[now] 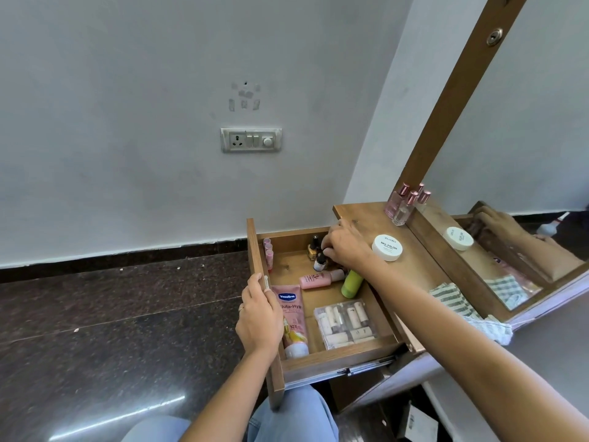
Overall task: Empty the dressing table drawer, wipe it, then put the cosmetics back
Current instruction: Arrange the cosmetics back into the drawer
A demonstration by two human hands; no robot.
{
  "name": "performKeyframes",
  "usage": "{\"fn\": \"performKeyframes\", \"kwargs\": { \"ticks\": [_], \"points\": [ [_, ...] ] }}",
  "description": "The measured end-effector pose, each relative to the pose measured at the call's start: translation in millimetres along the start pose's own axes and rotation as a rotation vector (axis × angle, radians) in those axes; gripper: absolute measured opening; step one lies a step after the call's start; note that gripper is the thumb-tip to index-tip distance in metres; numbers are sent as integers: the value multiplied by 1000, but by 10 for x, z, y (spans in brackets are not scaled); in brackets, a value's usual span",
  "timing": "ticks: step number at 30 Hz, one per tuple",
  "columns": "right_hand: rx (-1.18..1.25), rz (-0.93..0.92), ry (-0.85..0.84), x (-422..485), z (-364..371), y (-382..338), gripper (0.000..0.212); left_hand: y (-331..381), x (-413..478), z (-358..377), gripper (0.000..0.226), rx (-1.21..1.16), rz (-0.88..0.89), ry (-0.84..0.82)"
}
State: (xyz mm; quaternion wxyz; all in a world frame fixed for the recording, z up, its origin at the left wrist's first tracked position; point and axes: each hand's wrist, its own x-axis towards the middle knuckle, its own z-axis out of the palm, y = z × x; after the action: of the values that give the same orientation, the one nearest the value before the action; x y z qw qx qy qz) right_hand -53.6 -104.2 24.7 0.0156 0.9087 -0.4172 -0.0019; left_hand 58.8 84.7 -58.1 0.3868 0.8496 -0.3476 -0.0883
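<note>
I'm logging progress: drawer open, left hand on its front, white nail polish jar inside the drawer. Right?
Not quite: the head view shows the white nail polish jar standing on the table top, not inside the drawer. The drawer is open, with the left hand on its front.

A person seated at a wooden dressing table [424, 272] grips the front of its pulled-out drawer [334, 355] with the left hand [258, 317], while the right hand [345, 247] reaches to the back, fingertips curled on a small dark-capped bottle [319, 264]. A Vaseline tube [291, 317], clear pouch [345, 320], pink bottle [318, 279] and green bottle [351, 283] lie inside. A white jar [387, 248], perfume bottles [401, 205] and striped cloth [452, 298] sit on top.
</note>
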Motion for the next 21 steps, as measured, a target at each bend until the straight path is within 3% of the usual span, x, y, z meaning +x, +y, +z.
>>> {"fn": "performKeyframes", "kwargs": {
  "ticks": [5,21],
  "points": [
    [-35,-13,-63,-127,-5,49,23,-3,-7,6,37,-11,1,3],
    [-98,-14,-51,-195,4,-119,22,-8,0,9,37,10,-9,-1]
  ]
}}
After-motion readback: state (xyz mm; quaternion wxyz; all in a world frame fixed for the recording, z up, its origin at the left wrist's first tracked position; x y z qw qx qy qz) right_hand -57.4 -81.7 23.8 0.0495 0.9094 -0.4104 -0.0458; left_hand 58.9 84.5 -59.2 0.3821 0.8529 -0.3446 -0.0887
